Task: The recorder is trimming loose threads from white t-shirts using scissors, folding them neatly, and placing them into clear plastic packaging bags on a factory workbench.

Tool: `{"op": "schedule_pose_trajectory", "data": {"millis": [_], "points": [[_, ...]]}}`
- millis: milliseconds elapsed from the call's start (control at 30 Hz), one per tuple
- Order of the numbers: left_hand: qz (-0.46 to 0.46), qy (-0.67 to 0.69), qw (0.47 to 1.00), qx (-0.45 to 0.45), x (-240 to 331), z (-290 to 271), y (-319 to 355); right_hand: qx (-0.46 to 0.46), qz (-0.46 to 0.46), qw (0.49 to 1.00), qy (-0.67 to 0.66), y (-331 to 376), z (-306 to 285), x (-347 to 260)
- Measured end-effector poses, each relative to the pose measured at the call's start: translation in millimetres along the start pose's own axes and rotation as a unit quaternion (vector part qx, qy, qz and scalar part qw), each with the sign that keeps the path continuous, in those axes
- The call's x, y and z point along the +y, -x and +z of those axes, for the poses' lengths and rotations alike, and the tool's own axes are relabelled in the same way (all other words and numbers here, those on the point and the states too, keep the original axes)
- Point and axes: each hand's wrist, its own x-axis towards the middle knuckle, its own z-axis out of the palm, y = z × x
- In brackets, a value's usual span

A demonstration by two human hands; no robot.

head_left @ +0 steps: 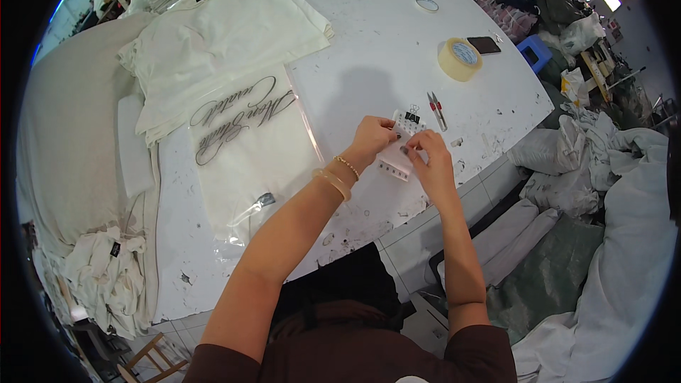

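A small stack of white sheets with rows of dark marks (394, 159), perhaps stickers, is on the table under my hands. A black binder clip (412, 118) grips its far end. My left hand (373, 137) is closed on the left edge of the sheets, thumb on top. Over their right side, my right hand (431, 159) is closed in a pinch; whatever lies between its fingertips is too small to make out. To the left, a folded white garment in a clear printed bag (241, 163) lies flat.
White T-shirts (234, 28) are piled at the far left, beside a large beige fabric heap (78, 99). Red-handled thread snips (437, 110), a wide tape roll (450, 64), a phone (484, 45) and a thin tape ring (426, 5) lie on the right. Bagged cloth (560, 163) lies beyond the right edge.
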Motion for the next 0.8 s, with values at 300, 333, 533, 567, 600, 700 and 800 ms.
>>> {"op": "schedule_pose_trajectory", "data": {"millis": [300, 333, 533, 567, 600, 700, 800], "points": [[0.015, 0.028, 0.999, 0.03, -5.4, 4.8, 3.1, 0.021, 0.037, 0.998, 0.036, -40.9, 22.1, 41.3], [0.013, 0.021, 0.999, 0.021, -5.9, 3.6, 2.8, 0.012, 0.043, 0.998, 0.041, -41.4, 22.5, 40.2], [0.015, 0.007, 0.999, 0.035, -6.5, 5.8, 5.6, -0.006, 0.074, 0.997, 0.022, -49.7, 20.1, 33.6], [0.015, -0.01, 0.999, 0.046, -5.4, 7.3, 6.6, -0.006, 0.074, 0.997, 0.023, -51.1, 19.4, 36.3], [0.017, -0.008, 0.999, 0.046, -6.0, 8.5, 6.6, -0.029, 0.124, 0.991, -0.029, -53.2, 18.4, 39.1], [0.034, -0.016, 0.998, 0.055, -6.4, 10.3, 7.9, -0.081, 0.194, 0.972, -0.108, -60.6, 14.1, 45.1], [0.033, -0.013, 0.998, 0.054, -5.1, 10.3, 9.9, -0.13, 0.218, 0.958, -0.132, -65.5, 8.3, 44.2]]}}
